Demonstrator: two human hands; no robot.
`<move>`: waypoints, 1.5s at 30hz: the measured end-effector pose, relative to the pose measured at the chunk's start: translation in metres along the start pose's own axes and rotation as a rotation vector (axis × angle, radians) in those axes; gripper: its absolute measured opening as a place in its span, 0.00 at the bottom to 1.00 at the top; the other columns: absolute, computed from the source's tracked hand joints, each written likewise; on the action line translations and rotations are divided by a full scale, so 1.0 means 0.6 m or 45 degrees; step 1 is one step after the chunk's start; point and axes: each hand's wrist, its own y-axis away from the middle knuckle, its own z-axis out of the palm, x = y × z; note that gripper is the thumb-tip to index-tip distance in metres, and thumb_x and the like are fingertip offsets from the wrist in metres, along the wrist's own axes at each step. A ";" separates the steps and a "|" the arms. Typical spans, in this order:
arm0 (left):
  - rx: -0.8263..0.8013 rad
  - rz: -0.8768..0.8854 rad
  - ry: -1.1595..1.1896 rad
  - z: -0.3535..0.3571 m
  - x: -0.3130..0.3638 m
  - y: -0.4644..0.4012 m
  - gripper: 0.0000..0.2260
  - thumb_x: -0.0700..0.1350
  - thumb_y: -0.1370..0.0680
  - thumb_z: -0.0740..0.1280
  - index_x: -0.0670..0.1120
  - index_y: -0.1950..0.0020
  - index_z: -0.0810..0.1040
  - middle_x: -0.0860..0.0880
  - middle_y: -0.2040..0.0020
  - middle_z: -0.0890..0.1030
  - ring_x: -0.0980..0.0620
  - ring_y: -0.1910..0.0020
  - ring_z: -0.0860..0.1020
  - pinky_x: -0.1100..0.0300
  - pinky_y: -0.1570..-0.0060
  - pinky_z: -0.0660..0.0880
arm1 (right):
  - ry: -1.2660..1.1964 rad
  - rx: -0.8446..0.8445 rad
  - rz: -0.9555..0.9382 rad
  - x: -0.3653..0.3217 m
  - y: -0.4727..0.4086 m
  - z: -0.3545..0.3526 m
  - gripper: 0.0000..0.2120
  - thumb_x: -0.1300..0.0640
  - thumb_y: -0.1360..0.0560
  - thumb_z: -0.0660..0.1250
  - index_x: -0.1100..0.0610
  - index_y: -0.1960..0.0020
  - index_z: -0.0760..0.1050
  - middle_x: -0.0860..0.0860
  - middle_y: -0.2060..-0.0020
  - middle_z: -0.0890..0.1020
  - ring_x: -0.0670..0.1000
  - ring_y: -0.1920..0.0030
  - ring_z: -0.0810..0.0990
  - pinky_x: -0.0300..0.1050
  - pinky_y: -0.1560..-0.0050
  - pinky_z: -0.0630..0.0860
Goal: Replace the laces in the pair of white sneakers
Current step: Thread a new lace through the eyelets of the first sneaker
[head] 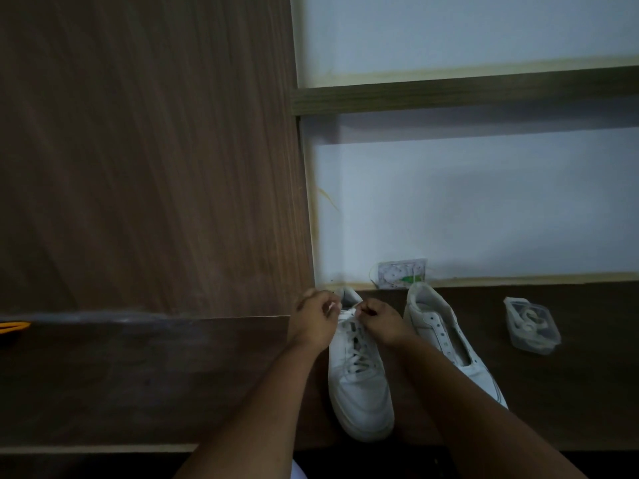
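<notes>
Sneakers sit on the dark shelf (138, 375), the laced one (359, 385) at its front edge with left hand (313, 321) and right hand (382, 323) each pinching a lace (345, 311) end near its heel, the unlaced one (442, 333) beside it toward the back wall.

Dim light, soft blur, wide-angle edge distortion

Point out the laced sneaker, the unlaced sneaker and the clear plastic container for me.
Laced sneaker (359, 388): head view, on its toe cap.
Unlaced sneaker (434, 319): head view, on its eyelet panel.
Clear plastic container (532, 324): head view, on its lid.
</notes>
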 end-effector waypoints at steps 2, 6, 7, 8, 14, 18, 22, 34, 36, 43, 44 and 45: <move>-0.046 0.104 -0.093 0.012 -0.003 -0.001 0.07 0.48 0.22 0.68 0.50 0.47 0.83 0.53 0.48 0.76 0.55 0.49 0.72 0.69 0.58 0.66 | -0.073 -0.010 0.003 0.003 -0.004 0.002 0.07 0.59 0.22 0.61 0.54 0.52 0.78 0.51 0.53 0.80 0.49 0.50 0.77 0.39 0.53 0.71; -0.040 0.099 -0.146 0.020 0.000 -0.004 0.06 0.49 0.23 0.69 0.52 0.49 0.84 0.53 0.50 0.80 0.53 0.48 0.75 0.62 0.56 0.70 | -0.161 -0.060 -0.026 0.001 -0.002 -0.001 0.08 0.60 0.22 0.63 0.55 0.55 0.80 0.47 0.59 0.82 0.45 0.56 0.79 0.31 0.58 0.71; -0.033 0.101 -0.143 0.020 -0.001 -0.004 0.05 0.49 0.23 0.69 0.52 0.50 0.84 0.53 0.51 0.81 0.53 0.49 0.75 0.62 0.56 0.70 | -0.164 -0.059 -0.048 0.001 -0.001 -0.001 0.06 0.58 0.23 0.65 0.55 0.55 0.81 0.47 0.59 0.82 0.44 0.56 0.79 0.31 0.59 0.71; -0.025 0.103 -0.141 0.020 -0.002 -0.004 0.05 0.50 0.24 0.70 0.51 0.51 0.83 0.54 0.52 0.80 0.54 0.49 0.75 0.62 0.57 0.70 | -0.152 -0.051 -0.068 0.002 -0.002 -0.001 0.05 0.57 0.24 0.67 0.56 0.55 0.81 0.48 0.58 0.82 0.45 0.57 0.78 0.32 0.58 0.71; 0.003 0.180 -0.146 0.021 -0.004 -0.004 0.09 0.53 0.26 0.73 0.49 0.55 0.81 0.55 0.55 0.73 0.54 0.49 0.70 0.61 0.57 0.65 | -0.079 -0.028 -0.081 0.004 -0.004 0.004 0.06 0.56 0.23 0.66 0.58 0.53 0.80 0.54 0.55 0.82 0.50 0.54 0.79 0.43 0.52 0.73; -0.007 0.202 -0.225 0.023 -0.001 -0.006 0.08 0.53 0.26 0.72 0.49 0.54 0.81 0.54 0.53 0.73 0.54 0.47 0.69 0.61 0.57 0.65 | -0.044 0.005 -0.151 0.006 -0.001 -0.003 0.05 0.57 0.25 0.69 0.58 0.56 0.81 0.51 0.58 0.83 0.47 0.57 0.79 0.35 0.58 0.71; -0.013 0.220 -0.251 0.022 0.001 -0.004 0.03 0.48 0.25 0.72 0.50 0.56 0.80 0.53 0.51 0.75 0.53 0.45 0.70 0.61 0.56 0.68 | 0.005 0.006 -0.207 0.007 0.003 -0.011 0.02 0.59 0.26 0.70 0.55 0.57 0.80 0.44 0.63 0.80 0.40 0.61 0.76 0.26 0.62 0.69; -0.036 0.289 -0.235 0.021 0.001 -0.001 0.04 0.47 0.23 0.68 0.48 0.51 0.78 0.51 0.48 0.73 0.52 0.44 0.71 0.61 0.55 0.69 | 0.234 -0.002 -0.289 0.014 -0.003 -0.001 0.07 0.56 0.22 0.63 0.59 0.50 0.77 0.54 0.53 0.78 0.51 0.50 0.74 0.42 0.50 0.69; -0.061 0.269 -0.227 0.022 -0.003 -0.002 0.06 0.49 0.24 0.69 0.48 0.50 0.79 0.51 0.46 0.73 0.53 0.44 0.71 0.60 0.54 0.70 | 0.242 -0.014 -0.266 0.012 -0.002 0.000 0.08 0.53 0.23 0.64 0.56 0.52 0.78 0.54 0.54 0.79 0.53 0.51 0.76 0.50 0.46 0.72; -0.025 0.274 -0.268 0.024 -0.001 -0.004 0.08 0.48 0.22 0.67 0.48 0.47 0.81 0.50 0.46 0.75 0.51 0.43 0.73 0.62 0.54 0.69 | 0.184 -0.044 -0.215 -0.003 0.010 -0.009 0.08 0.53 0.23 0.65 0.56 0.52 0.79 0.48 0.56 0.78 0.49 0.52 0.76 0.43 0.48 0.72; -0.018 0.286 -0.291 0.025 0.000 -0.004 0.09 0.49 0.22 0.66 0.47 0.47 0.81 0.49 0.45 0.75 0.51 0.44 0.73 0.62 0.54 0.69 | 0.184 -0.036 -0.223 -0.002 0.008 -0.009 0.08 0.55 0.22 0.64 0.58 0.51 0.79 0.48 0.56 0.78 0.49 0.52 0.77 0.42 0.49 0.71; -0.019 0.296 -0.317 0.026 0.002 -0.004 0.09 0.49 0.22 0.65 0.47 0.47 0.81 0.49 0.46 0.76 0.50 0.45 0.74 0.61 0.55 0.69 | 0.186 -0.026 -0.224 -0.001 0.008 -0.008 0.08 0.54 0.22 0.64 0.58 0.52 0.79 0.49 0.56 0.79 0.50 0.52 0.77 0.43 0.48 0.72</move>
